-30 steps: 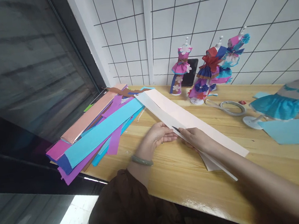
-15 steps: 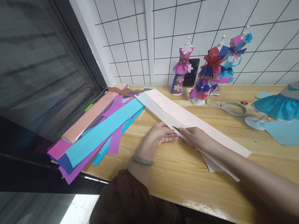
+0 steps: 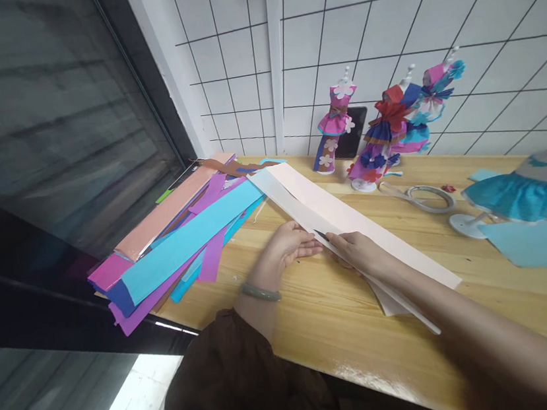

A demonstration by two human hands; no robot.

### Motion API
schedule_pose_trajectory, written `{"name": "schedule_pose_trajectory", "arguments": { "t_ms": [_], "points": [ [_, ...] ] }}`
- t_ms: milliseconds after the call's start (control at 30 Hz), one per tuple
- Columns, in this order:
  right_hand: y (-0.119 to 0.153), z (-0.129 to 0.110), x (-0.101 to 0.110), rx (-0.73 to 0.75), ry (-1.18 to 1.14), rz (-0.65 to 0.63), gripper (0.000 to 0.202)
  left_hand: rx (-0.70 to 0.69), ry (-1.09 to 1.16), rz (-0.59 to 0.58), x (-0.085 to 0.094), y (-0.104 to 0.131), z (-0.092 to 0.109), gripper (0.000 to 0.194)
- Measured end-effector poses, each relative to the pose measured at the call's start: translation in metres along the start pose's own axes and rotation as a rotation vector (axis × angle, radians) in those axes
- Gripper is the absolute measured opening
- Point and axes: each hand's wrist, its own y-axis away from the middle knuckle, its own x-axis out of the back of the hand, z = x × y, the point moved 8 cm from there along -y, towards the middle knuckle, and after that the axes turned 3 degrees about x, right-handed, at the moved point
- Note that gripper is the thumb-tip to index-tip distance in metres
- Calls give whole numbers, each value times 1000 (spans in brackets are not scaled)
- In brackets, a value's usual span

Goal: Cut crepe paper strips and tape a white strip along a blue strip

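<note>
On a wooden table (image 3: pixel 312 320) before a gridded wall (image 3: pixel 367 34), pinching paper (image 3: pixel 380 225) by its near edge in the left hand (image 3: pixel 294 243), far end against bright strips (image 3: pixel 193 241). Gripping a dark-tipped tool (image 3: pixel 321 233) in the right hand (image 3: pixel 359 254), tip at the paper.

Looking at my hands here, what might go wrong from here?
The dark pointed tool in your right hand is close to your left hand, so a slip might nick a finger. Your right forearm crosses over the pale paper, so it could crease or shift it.
</note>
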Motion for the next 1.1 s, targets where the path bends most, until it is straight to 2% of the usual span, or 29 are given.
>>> {"name": "schedule_pose_trajectory", "arguments": {
  "t_ms": [400, 733, 867, 1100],
  "points": [
    [-11, -2, -4, -1, 58, -30, 52, -14, -3, -34, 0, -5, -2, 20],
    [-13, -4, 1, 25, 148, -2, 52, -2, -20, -47, 0, -2, -2, 17],
    [-14, -2, 0, 25, 148, 1, 52, 4, -7, -25, 0, 1, 1, 14],
    [-13, -1, 0, 22, 142, 0, 53, -22, -9, 77, 6, 4, 7, 14]
  ]
}}
